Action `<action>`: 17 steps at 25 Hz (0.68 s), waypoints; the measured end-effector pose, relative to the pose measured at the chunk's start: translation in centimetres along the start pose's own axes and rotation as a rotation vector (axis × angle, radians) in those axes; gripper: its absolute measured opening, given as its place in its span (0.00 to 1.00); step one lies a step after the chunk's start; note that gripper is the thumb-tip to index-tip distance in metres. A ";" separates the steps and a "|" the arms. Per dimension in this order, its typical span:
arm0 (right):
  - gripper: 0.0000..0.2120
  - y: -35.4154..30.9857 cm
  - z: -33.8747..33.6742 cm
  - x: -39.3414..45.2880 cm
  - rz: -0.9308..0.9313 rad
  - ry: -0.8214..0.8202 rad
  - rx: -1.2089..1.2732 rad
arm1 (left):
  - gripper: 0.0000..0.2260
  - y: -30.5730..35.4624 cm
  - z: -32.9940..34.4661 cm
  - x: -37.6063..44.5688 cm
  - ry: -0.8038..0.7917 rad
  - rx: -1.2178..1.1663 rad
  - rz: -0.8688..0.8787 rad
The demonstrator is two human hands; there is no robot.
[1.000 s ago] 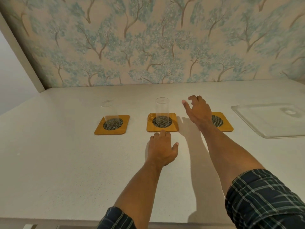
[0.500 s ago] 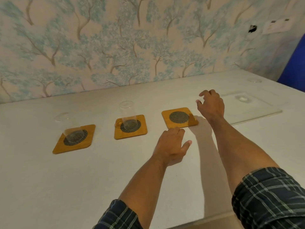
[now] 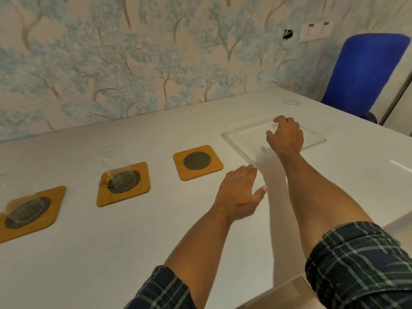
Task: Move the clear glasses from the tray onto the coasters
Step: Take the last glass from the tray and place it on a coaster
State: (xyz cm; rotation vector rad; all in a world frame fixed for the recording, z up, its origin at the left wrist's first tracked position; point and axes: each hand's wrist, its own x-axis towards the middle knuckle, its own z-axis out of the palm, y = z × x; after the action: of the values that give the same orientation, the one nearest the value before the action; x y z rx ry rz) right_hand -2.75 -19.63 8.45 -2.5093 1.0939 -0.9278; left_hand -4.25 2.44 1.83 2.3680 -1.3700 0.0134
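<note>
Three orange coasters lie in a row on the white table. The left coaster [image 3: 48,198] and the middle coaster [image 3: 142,175] each carry a clear glass, the left glass [image 3: 24,206] cut off by the frame edge, the middle glass [image 3: 113,161] upright. The right coaster [image 3: 214,162] is bare. On the clear tray [image 3: 236,139] stands a third glass; only its rim [image 3: 291,102] shows. My right hand [image 3: 286,136] hovers over the tray, fingers curved and apart, covering that glass's lower part. My left hand [image 3: 239,192] is spread low over the table, holding nothing.
The patterned wall runs along the table's far edge. A blue chair [image 3: 365,72] stands past the table's far right corner, below a wall socket [image 3: 316,31]. The table's near edge crosses the bottom right.
My right hand has moved right, from beside the right coaster to over the tray. My left hand drifted right as well. The view has swung to the right.
</note>
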 end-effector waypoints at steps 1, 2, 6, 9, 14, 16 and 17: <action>0.23 0.6 -0.2 0.8 0.002 -0.012 -0.017 | 0.33 0.3 0.3 0.5 0.018 -0.022 -0.006; 0.25 1.2 -0.4 1.8 0.002 -0.026 -0.041 | 0.33 0.5 0.7 1.1 0.033 -0.041 -0.013; 0.31 3.4 -1.4 5.9 -0.001 -0.090 -0.144 | 0.36 -0.2 2.0 2.6 0.040 -0.068 -0.082; 0.32 4.7 -1.7 8.4 0.054 -0.125 -0.168 | 0.41 -1.0 2.6 3.0 -0.013 -0.083 -0.116; 0.40 4.5 0.2 10.1 0.053 -0.235 -0.145 | 0.43 -1.2 3.1 3.6 -0.056 0.036 -0.113; 0.42 4.0 0.7 10.9 0.010 -0.261 -0.167 | 0.42 -1.3 3.2 3.7 -0.054 0.049 -0.108; 0.42 3.8 0.9 11.2 -0.009 -0.273 -0.184 | 0.42 -1.2 3.3 3.7 -0.053 0.050 -0.106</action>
State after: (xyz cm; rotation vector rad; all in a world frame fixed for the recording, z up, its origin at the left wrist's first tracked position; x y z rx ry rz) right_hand 1.42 -30.39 11.16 -2.6876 1.1227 -0.4843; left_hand -1.95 -1.23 -0.87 2.4961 -1.2804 -0.0456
